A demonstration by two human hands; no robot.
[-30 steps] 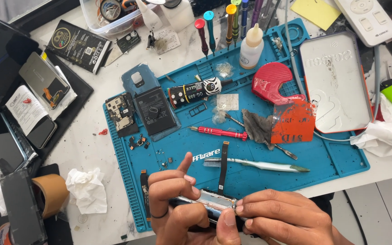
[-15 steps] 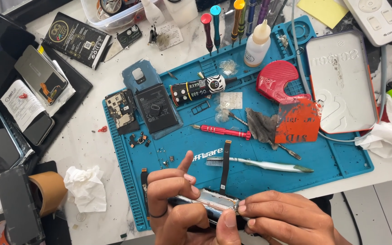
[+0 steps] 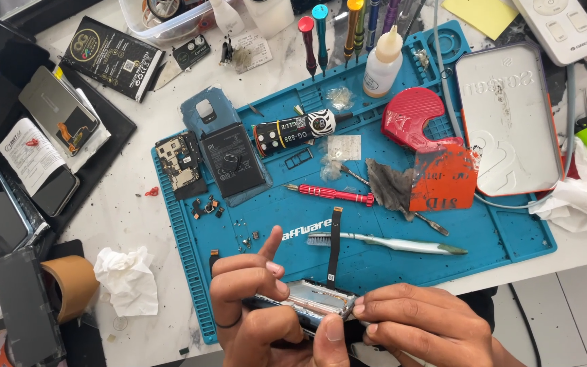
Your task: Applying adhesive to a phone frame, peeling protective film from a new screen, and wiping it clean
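Both my hands hold an opened phone frame (image 3: 310,300) edge-on at the bottom of the head view, over the near edge of the blue work mat (image 3: 497,234). My left hand (image 3: 253,306) grips its left end, index finger raised, thumb pressed on its underside. My right hand (image 3: 419,326) pinches its right end. A black flex cable (image 3: 334,245) runs up from the frame across the mat. A toothbrush (image 3: 402,242) lies just beyond, and a red screwdriver (image 3: 334,194) farther back.
On the mat lie a phone battery (image 3: 232,163), a blue back cover (image 3: 205,112), a circuit board (image 3: 179,163), a glue tube (image 3: 293,129), small screws, a red tape dispenser (image 3: 416,119) and a metal tin (image 3: 511,115). Tape roll (image 3: 69,285), tissue (image 3: 127,278) and phones sit left.
My hands and the phone frame stay in place; only the view shifts very slightly. Nothing was picked up or let go.
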